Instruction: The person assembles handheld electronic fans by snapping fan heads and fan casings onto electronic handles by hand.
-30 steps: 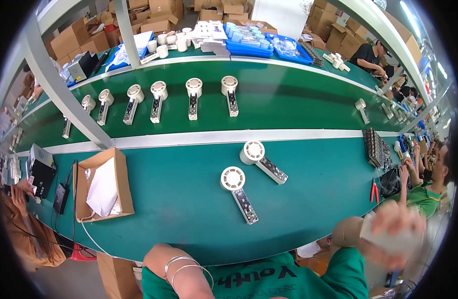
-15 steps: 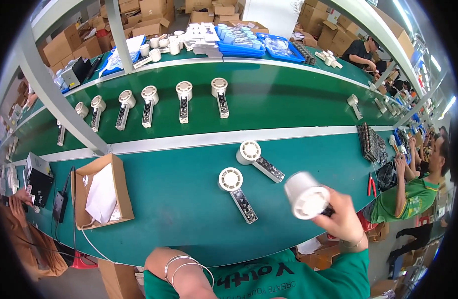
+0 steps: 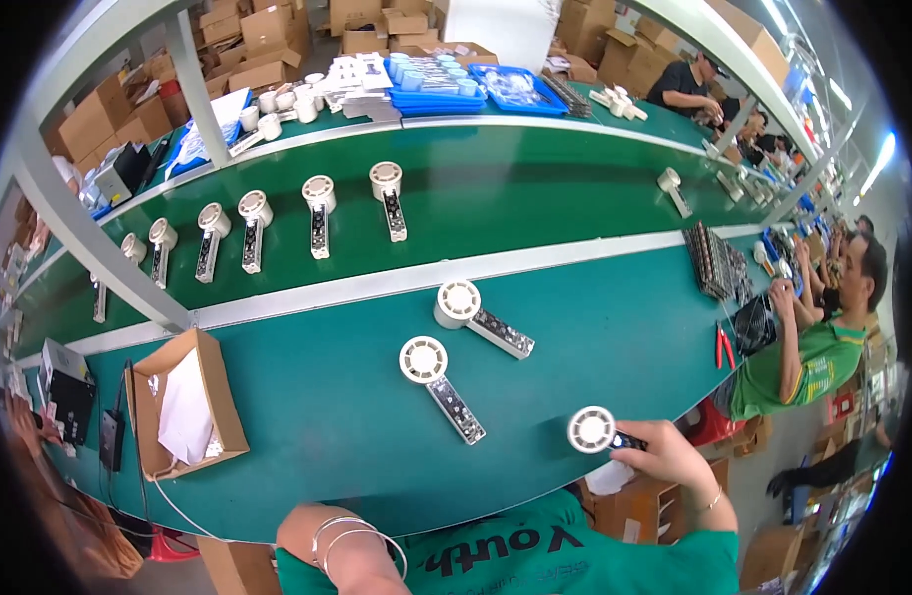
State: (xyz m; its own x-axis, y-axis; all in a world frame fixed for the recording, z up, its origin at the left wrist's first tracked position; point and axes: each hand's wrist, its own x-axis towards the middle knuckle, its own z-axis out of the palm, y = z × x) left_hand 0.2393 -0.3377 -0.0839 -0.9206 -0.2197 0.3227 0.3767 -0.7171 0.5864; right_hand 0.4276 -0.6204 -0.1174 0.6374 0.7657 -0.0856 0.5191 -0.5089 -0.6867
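My right hand [image 3: 664,451] grips the dark, circuit-board handle of a white handheld fan [image 3: 591,429], whose round slotted head faces up over the right front of the green table. The fingers wrap round the handle. Near the table's front edge is my left hand [image 3: 303,518], below two bangles on the wrist; its fingers are hidden from sight. Two similar fans lie between the hands: one fan [image 3: 423,360] nearer me, another fan [image 3: 459,303] just behind it. Both have bare circuit boards showing along their handles.
Several more fans [image 3: 318,198] stand in a row on the green belt [image 3: 525,188] beyond a pale rail. At left sits a cardboard box [image 3: 228,407] with white sheets inside. Red-handled pliers [image 3: 724,347] and stacked dark boards [image 3: 714,263] lie right, near a co-worker in green [image 3: 808,367].
My right hand has lowered the fan toward the table's front right, and its head has turned to face up. The view has shifted, so the table things appear farther left.
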